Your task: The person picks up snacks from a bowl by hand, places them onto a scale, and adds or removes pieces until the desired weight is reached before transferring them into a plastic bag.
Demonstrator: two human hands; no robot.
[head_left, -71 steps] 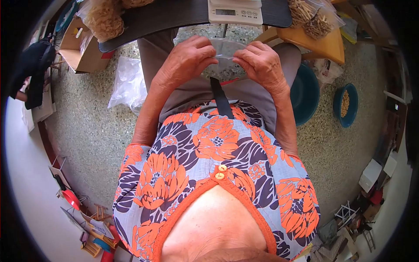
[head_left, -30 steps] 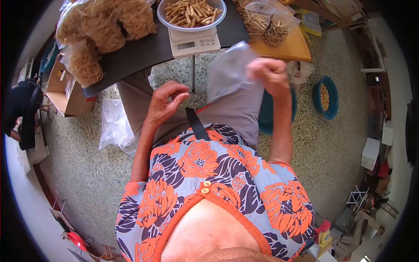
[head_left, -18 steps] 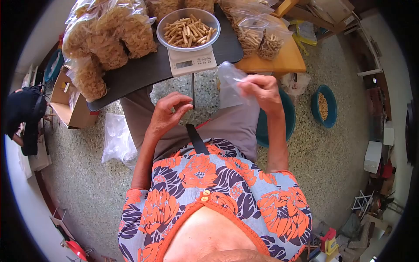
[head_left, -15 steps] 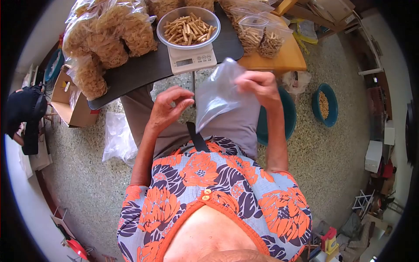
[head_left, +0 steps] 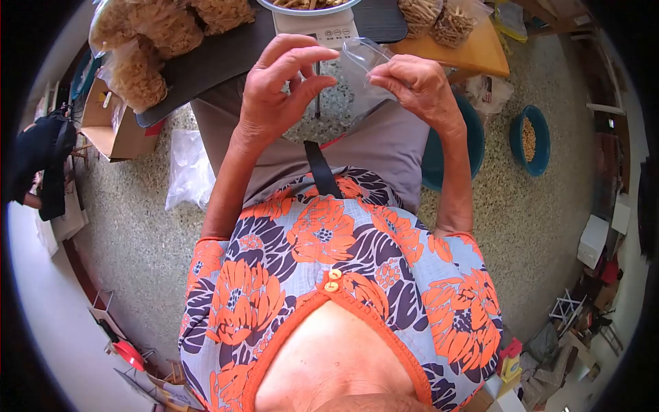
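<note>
My right hand [head_left: 419, 86] pinches the top edge of a clear plastic bag [head_left: 365, 72] that hangs over my lap. My left hand [head_left: 278, 89] is raised beside it with fingers spread, its fingertips close to the bag's mouth and holding nothing. Just beyond both hands stands a white kitchen scale [head_left: 316, 24] on a dark tray table [head_left: 226, 55], with a bowl of stick-shaped snacks [head_left: 309, 4] on top, cut off by the frame edge.
Filled snack bags [head_left: 147, 41] lie on the table's left. Two small packed bags [head_left: 439, 17] rest on a wooden stool [head_left: 473, 51]. Teal basins [head_left: 528, 141] sit on the floor at right, a loose plastic bag [head_left: 189, 168] and cardboard box [head_left: 113, 130] at left.
My right hand shook the bag out, then brought it up toward the scale. My left hand rose from my lap to the bag's mouth. The view tilted down, cutting off the bowl.
</note>
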